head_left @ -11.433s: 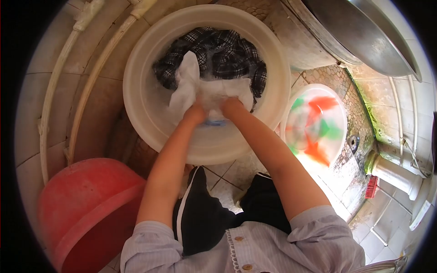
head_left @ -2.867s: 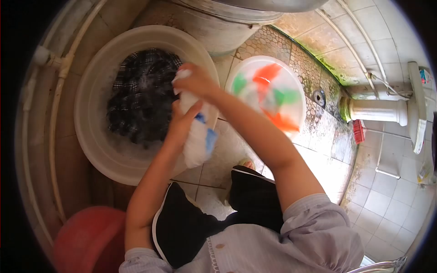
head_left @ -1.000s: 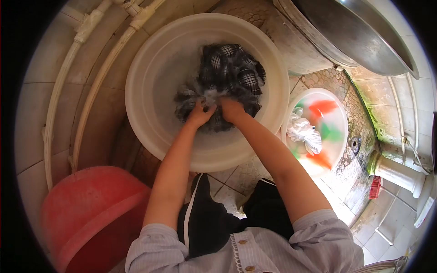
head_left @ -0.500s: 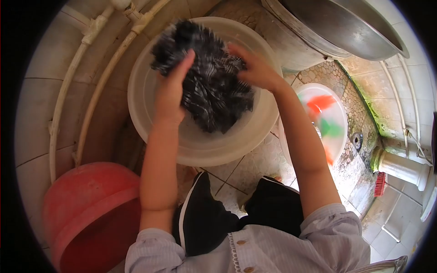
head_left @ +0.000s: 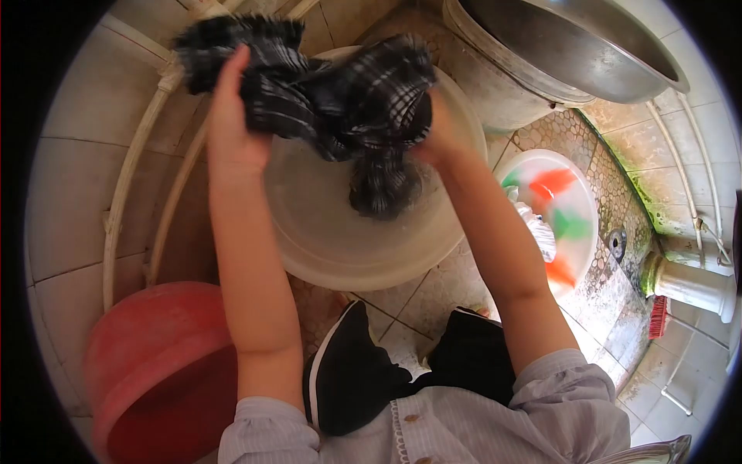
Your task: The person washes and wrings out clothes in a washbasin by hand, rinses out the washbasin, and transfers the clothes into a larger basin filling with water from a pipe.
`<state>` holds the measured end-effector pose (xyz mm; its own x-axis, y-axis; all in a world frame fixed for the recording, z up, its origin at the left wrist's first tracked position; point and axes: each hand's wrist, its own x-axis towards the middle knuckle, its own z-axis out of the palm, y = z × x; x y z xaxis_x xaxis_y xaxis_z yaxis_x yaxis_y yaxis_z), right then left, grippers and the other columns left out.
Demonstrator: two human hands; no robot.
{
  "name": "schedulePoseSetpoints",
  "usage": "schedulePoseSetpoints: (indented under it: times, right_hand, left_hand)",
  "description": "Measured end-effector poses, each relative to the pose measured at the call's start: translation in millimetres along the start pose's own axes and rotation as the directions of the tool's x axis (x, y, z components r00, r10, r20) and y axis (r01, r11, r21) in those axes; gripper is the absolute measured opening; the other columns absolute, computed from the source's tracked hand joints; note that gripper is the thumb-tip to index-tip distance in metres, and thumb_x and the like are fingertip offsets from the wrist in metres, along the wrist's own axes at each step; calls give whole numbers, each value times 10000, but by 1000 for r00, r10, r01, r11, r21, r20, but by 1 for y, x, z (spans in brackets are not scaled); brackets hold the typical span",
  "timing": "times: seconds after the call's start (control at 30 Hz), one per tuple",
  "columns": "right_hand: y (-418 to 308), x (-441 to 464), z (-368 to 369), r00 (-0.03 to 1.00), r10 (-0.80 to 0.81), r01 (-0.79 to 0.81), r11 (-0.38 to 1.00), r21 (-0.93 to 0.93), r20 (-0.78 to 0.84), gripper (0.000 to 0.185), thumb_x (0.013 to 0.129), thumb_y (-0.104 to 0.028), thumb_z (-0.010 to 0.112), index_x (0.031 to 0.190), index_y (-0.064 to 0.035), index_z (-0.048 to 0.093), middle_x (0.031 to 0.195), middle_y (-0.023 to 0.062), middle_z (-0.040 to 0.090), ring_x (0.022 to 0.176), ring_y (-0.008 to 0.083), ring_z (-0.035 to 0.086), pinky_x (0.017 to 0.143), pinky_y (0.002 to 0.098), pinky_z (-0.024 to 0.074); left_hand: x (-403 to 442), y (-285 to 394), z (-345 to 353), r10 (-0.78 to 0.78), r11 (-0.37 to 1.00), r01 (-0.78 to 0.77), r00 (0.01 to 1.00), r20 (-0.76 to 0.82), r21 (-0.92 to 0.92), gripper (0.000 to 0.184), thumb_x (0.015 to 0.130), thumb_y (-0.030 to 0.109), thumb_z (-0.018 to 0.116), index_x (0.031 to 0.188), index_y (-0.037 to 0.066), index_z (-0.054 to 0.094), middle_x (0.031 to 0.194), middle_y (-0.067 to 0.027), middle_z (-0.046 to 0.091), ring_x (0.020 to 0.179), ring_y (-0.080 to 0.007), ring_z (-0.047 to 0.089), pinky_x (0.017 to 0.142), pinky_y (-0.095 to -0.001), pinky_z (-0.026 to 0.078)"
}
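A black-and-white plaid cloth (head_left: 286,93), likely a garment though its cut does not show, is stretched between my two hands above a large whitish basin (head_left: 340,267). My left hand (head_left: 236,135) grips its left part, thumb on top, beyond the basin's left rim. The right part is held by my right hand (head_left: 439,135), whose fingers are mostly hidden behind the fabric. One end of the cloth hangs down into the basin, where cloudy water shows.
A red basin (head_left: 154,325) leans at the lower left. To the right is a white basin with orange and green patches (head_left: 572,224), holding white cloth (head_left: 537,232). A metal bowl (head_left: 595,39) sits on a bucket (head_left: 502,85). Pipes (head_left: 127,185) run along the left wall.
The cloth, bunched over the basin before, is now lifted and spread sideways. My left hand has moved left and up; my right hand has shifted slightly and closed on the fabric.
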<state>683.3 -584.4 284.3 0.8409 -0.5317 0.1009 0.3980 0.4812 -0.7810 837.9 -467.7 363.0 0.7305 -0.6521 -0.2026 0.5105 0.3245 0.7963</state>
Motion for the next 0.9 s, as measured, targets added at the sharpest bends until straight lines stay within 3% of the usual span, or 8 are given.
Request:
schedulePoseSetpoints:
  times: [0.1, 0.17, 0.37, 0.47, 0.57, 0.77, 0.87, 0.9]
  right_hand:
    - [-48, 4, 26, 890, -331, 456, 650, -608, 314, 397, 723, 5, 603, 1102, -24, 491, 991, 118, 601, 891, 247, 591, 761, 350, 472]
    - [-42, 4, 13, 914, -279, 396, 455, -798, 294, 400, 712, 0, 604, 1095, -29, 490, 959, 119, 608, 886, 269, 589, 762, 348, 465]
    - [69, -20, -86, 980, -7, -192, -275, -942, -197, 425, 729, -2, 536, 1134, -123, 491, 998, 140, 589, 958, 369, 550, 842, 462, 418]
    - [127, -48, -108, 913, 160, -246, -520, -818, -376, 378, 797, -118, 505, 1174, -121, 480, 1083, 123, 573, 1027, 390, 529, 915, 615, 306]
    - [162, -53, -130, 757, 458, -196, -520, -831, -465, 431, 791, -193, 544, 1206, -107, 469, 1172, 146, 526, 1040, 363, 543, 882, 577, 378]
    - [135, -46, -124, 677, 526, -260, -483, -836, -515, 478, 672, -174, 645, 1127, -59, 556, 1133, 183, 565, 1002, 324, 574, 811, 422, 475]
    - [79, -26, -119, 848, 377, -435, 96, -895, -372, 391, 637, -109, 607, 1010, 4, 581, 908, 152, 625, 850, 278, 612, 750, 355, 495]
    - [53, -18, -102, 872, 232, -489, 373, -788, -432, 387, 618, -88, 608, 989, 17, 577, 853, 137, 624, 790, 255, 616, 701, 341, 505]
  left_hand:
    - [24, -58, -44, 204, 809, -80, 967, -151, 582, 326, 773, 189, 647, 1037, 7, 588, 972, -103, 633, 903, -245, 606, 779, -341, 464]
    - [52, -102, -113, 353, 244, -141, 934, 48, 959, 357, 761, 177, 657, 1070, 18, 576, 986, -163, 626, 971, -294, 586, 811, -381, 445]
    - [9, -188, -138, 89, -53, -109, 989, 114, 993, 688, 718, 211, 686, 1326, 236, 367, 1318, -258, 353, 1163, -396, 431, 921, -438, 397]
    - [-1, -210, -128, -339, -379, -79, 939, -59, 922, 788, 719, 208, 673, 1375, 308, 247, 1419, -243, 133, 1255, -403, 305, 967, -439, 373]
    - [0, -235, -146, -477, -365, -46, 867, -144, 930, 775, 723, 207, 660, 1373, 327, 254, 1440, -219, 79, 1292, -367, 252, 998, -436, 343]
    - [10, -243, -185, -554, -318, -184, 832, -24, 930, 712, 725, 219, 651, 1356, 226, 322, 1402, -207, 239, 1288, -342, 272, 1029, -434, 294]
    - [21, -224, -182, -603, -463, -290, 795, -58, 838, 703, 710, 220, 679, 1333, 154, 358, 1381, -208, 287, 1279, -314, 303, 1034, -415, 291]
    - [28, -215, -185, -593, -275, -200, 805, -2, 940, 755, 685, 220, 709, 1337, 123, 341, 1382, -206, 284, 1276, -310, 308, 1038, -405, 283]
